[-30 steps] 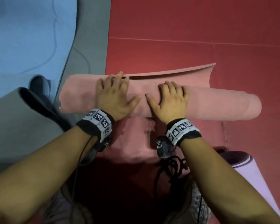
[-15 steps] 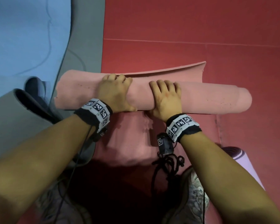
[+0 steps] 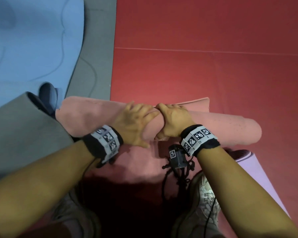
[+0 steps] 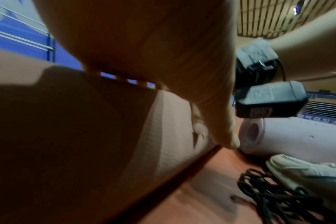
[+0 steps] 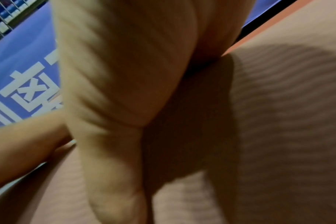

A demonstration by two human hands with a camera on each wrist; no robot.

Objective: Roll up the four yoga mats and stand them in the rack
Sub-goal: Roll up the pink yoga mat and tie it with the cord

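A pink yoga mat (image 3: 222, 127) lies rolled across the red floor, with a short flat tail (image 3: 196, 103) still sticking out behind it. My left hand (image 3: 134, 121) and right hand (image 3: 174, 119) grip the roll side by side at its middle, fingers curled over the far side and thumbs on the near side. The left wrist view shows my palm on the pink roll (image 4: 105, 136). In the right wrist view my palm covers the pink mat (image 5: 278, 136). A purple rolled mat (image 3: 258, 174) lies by my right foot. No rack is in view.
A grey mat (image 3: 24, 138) with a curled edge lies at the left, touching the pink roll's left end. A blue mat (image 3: 33, 40) is spread beyond it. My shoes (image 3: 201, 203) and dangling black cables (image 3: 177, 170) are just below the roll. Red floor (image 3: 213, 66) stretches ahead.
Both hands have slid together to the roll's middle and gone from pressing flat to curling round it. The flat tail behind the roll has grown shorter.
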